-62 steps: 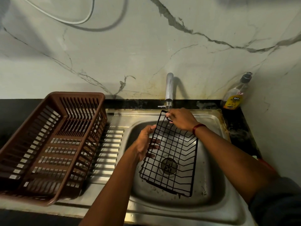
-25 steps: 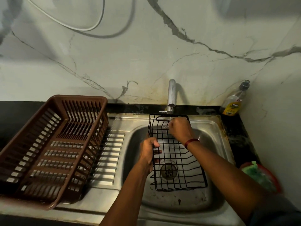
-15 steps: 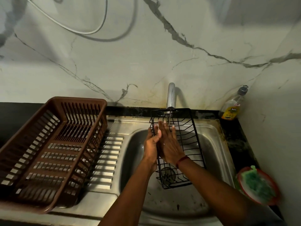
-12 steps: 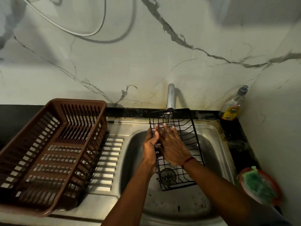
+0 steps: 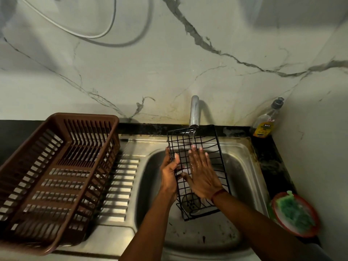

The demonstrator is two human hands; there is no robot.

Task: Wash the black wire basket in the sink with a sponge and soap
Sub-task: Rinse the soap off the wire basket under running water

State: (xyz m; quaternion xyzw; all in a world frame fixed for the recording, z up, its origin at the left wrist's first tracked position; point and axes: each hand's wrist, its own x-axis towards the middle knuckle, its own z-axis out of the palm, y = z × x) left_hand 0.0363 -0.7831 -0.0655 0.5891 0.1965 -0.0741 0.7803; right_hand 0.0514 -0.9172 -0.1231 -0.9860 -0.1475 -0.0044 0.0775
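The black wire basket (image 5: 216, 157) stands tilted in the sink (image 5: 243, 147), its top edge right under the tap (image 5: 194, 113) and its lower end hanging above the drain. A thin stream of water (image 5: 193, 137) falls onto the upper wires. The left hand (image 5: 170, 172) grips the basket's left edge, thumb in front and fingers behind. The right hand (image 5: 202, 176) lies flat and wet on the grid with straight fingers, holding nothing. Only the left hand truly carries the basket, so the main risk is a slip: wet wire in a one-sided grip could twist and drop into the bowl, or swing up and knock the tap. Fingers rubbing over the grid could also catch between the wires. The green sponge (image 5: 293, 211) sits in a red dish (image 5: 312, 230) on the counter at the right, and the soap bottle (image 5: 264, 123) stands in the back corner, both well apart from the hands. Reaching for either probably takes the right hand off and leaves the basket less steady. Water bouncing off the wires may splash toward the brown dish rack (image 5: 56, 166).
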